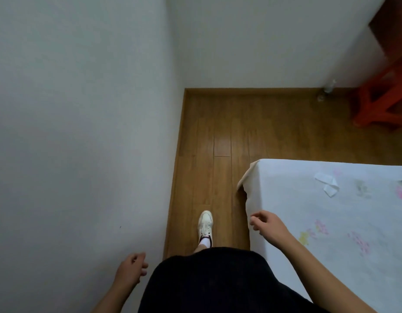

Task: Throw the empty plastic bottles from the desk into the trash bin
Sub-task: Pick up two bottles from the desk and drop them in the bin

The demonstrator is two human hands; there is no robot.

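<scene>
No desk and no trash bin show in the head view. A clear bottle-like object stands on the floor at the far wall, too small to identify. My left hand hangs low beside the white wall with loosely curled fingers, holding nothing. My right hand is raised over the bed's near corner, fingers loosely bent and apart, also empty.
A bed with a white flowered sheet fills the right side. A narrow strip of wooden floor runs ahead between the wall and the bed. A red plastic stool stands at the far right. My white shoe is on the floor.
</scene>
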